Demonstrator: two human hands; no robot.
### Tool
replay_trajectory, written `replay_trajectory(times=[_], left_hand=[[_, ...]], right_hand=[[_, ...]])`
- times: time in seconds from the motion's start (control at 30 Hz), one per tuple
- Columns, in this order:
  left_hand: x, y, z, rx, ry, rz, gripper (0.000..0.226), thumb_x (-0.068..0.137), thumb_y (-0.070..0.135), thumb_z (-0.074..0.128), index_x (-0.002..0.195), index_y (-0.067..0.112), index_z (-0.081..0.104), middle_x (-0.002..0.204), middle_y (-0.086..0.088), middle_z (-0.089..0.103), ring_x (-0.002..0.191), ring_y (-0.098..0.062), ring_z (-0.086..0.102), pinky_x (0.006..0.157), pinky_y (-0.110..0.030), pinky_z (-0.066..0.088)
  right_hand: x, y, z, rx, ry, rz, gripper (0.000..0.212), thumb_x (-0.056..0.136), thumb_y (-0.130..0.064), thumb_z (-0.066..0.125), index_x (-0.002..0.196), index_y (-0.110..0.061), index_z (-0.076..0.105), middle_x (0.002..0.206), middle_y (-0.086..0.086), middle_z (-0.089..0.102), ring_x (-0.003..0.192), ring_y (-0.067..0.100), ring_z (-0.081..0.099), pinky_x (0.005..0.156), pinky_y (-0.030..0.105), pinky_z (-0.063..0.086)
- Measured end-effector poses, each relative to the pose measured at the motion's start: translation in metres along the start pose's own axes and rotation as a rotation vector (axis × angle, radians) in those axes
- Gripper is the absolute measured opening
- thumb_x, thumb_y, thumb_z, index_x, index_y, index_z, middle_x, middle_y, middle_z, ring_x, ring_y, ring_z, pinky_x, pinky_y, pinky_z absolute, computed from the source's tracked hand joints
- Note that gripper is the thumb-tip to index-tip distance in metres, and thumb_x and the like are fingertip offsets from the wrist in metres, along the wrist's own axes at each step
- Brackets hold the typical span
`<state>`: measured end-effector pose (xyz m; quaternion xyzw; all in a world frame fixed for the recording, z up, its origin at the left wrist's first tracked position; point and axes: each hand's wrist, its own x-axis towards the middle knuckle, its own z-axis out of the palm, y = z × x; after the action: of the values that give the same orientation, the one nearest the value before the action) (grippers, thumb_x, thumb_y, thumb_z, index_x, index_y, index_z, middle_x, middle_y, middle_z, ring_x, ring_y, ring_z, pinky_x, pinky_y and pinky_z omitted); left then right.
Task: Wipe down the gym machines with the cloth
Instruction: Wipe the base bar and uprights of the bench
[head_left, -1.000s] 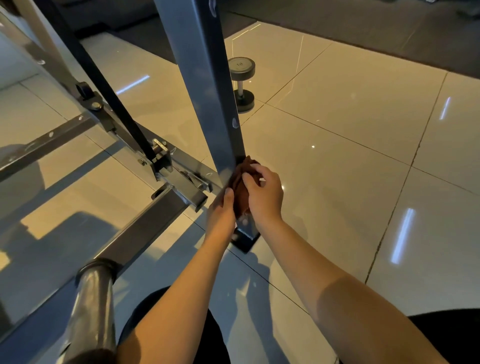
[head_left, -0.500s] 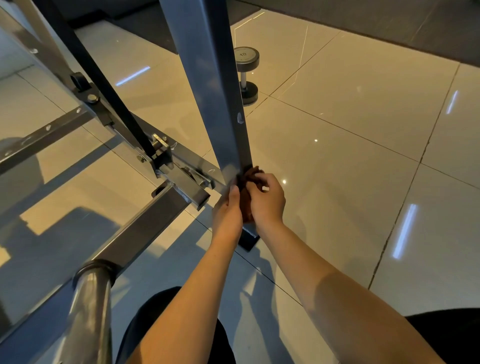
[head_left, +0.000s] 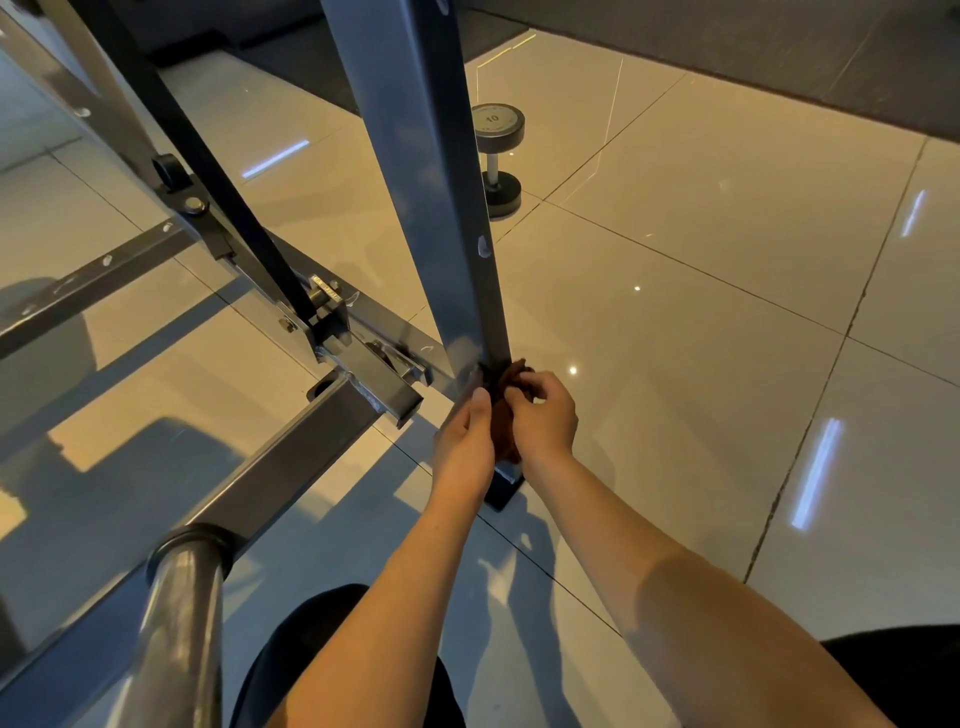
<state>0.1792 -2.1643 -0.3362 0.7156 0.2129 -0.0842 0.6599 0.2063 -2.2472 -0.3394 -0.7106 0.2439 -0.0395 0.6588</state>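
Both hands, left hand (head_left: 465, 436) and right hand (head_left: 545, 421), grip close together the brown cloth (head_left: 511, 376) around the post (head_left: 431, 208) at centre frame, slightly lower than before, near its foot (head_left: 503, 491), so this post seems almost wiped.

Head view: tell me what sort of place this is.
Probably a gym: a dumbbell marked 10 stands on the tiled floor, beside a steel machine frame with a cloth held against it.

Glossy beige tiled floor (head_left: 675, 364), light streaks gleaming. The grey steel machine frame (head_left: 415, 156) plants its black foot plate (head_left: 506, 491) there; a black round-headed dumbbell (head_left: 496, 156) stands on end beyond, near the dark matting (head_left: 727, 47).
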Motion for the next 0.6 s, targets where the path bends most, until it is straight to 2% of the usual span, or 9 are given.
replay_trajectory(times=[0.07,0.13,0.2,0.27,0.37,0.43,0.5,0.53,0.6], left_hand=[[-0.001,-0.001,0.0,0.007,-0.02,0.021,0.044,0.106,0.052,0.038,0.136,0.03,0.061,0.123,0.003,0.068,0.11,-0.009,0.061,0.081,-0.017,0.049],[0.001,-0.001,-0.002,-0.015,-0.02,0.067,0.042,0.107,0.048,0.038,0.144,0.035,0.054,0.129,0.007,0.066,0.115,-0.006,0.06,0.081,-0.01,0.048],[0.004,-0.003,-0.003,-0.039,-0.005,0.097,0.041,0.107,0.048,0.039,0.144,0.039,0.052,0.128,0.007,0.067,0.116,-0.007,0.063,0.085,-0.016,0.055],[0.005,-0.005,0.0,-0.044,-0.005,0.103,0.04,0.106,0.049,0.039,0.144,0.042,0.051,0.13,0.007,0.066,0.12,-0.009,0.062,0.098,-0.028,0.055],[0.004,-0.008,0.002,-0.044,-0.03,0.098,0.041,0.106,0.049,0.039,0.144,0.04,0.052,0.138,0.005,0.062,0.127,-0.011,0.057,0.109,-0.036,0.048],[0.001,-0.006,0.002,-0.043,-0.03,0.096,0.042,0.107,0.048,0.038,0.144,0.036,0.052,0.139,0.004,0.061,0.128,-0.011,0.056,0.101,-0.023,0.05],[-0.003,-0.003,0.002,-0.043,-0.034,0.109,0.041,0.109,0.043,0.036,0.147,0.035,0.05,0.139,0.008,0.059,0.124,-0.006,0.055,0.083,-0.005,0.046],[-0.004,0.0,0.002,-0.067,-0.041,0.119,0.039,0.109,0.04,0.036,0.146,0.036,0.05,0.136,0.01,0.06,0.118,-0.002,0.056,0.079,-0.004,0.047],[-0.003,0.003,0.003,-0.109,-0.046,0.133,0.031,0.11,0.039,0.036,0.134,0.045,0.053,0.126,0.011,0.065,0.108,0.002,0.061,0.081,-0.012,0.052]], right_hand=[[0.0,-0.001,-0.001,0.022,-0.007,0.005,0.018,0.097,-0.013,0.064,0.099,-0.031,0.066,0.103,-0.01,0.064,0.106,0.019,0.064,0.079,0.022,0.054],[-0.003,-0.009,0.001,0.036,-0.019,-0.083,0.018,0.096,-0.017,0.065,0.1,-0.035,0.066,0.104,-0.014,0.066,0.103,0.011,0.064,0.085,0.024,0.055],[-0.005,-0.015,0.005,0.035,-0.031,-0.177,0.02,0.097,-0.022,0.065,0.098,-0.041,0.063,0.106,-0.018,0.065,0.103,0.006,0.063,0.086,0.021,0.054],[-0.003,-0.012,0.007,0.019,-0.007,-0.209,0.02,0.098,-0.022,0.063,0.101,-0.042,0.062,0.111,-0.015,0.066,0.106,0.008,0.063,0.089,0.025,0.055],[0.001,-0.004,0.005,0.004,0.023,-0.082,0.02,0.099,-0.018,0.06,0.103,-0.037,0.064,0.114,-0.009,0.067,0.108,0.015,0.064,0.094,0.036,0.057],[0.003,-0.004,0.001,-0.012,0.002,0.006,0.021,0.1,-0.017,0.059,0.101,-0.037,0.063,0.11,-0.009,0.067,0.108,0.019,0.065,0.095,0.04,0.056],[0.003,-0.011,0.0,-0.003,-0.015,-0.015,0.02,0.099,-0.016,0.06,0.102,-0.036,0.063,0.106,-0.011,0.065,0.106,0.016,0.064,0.094,0.035,0.055],[0.001,-0.016,0.001,0.001,-0.02,-0.068,0.02,0.099,-0.017,0.061,0.102,-0.036,0.063,0.105,-0.014,0.064,0.104,0.012,0.062,0.093,0.031,0.055],[-0.003,-0.024,0.002,-0.007,-0.034,-0.176,0.02,0.099,-0.019,0.063,0.104,-0.039,0.063,0.107,-0.017,0.063,0.106,0.008,0.061,0.092,0.027,0.053]])
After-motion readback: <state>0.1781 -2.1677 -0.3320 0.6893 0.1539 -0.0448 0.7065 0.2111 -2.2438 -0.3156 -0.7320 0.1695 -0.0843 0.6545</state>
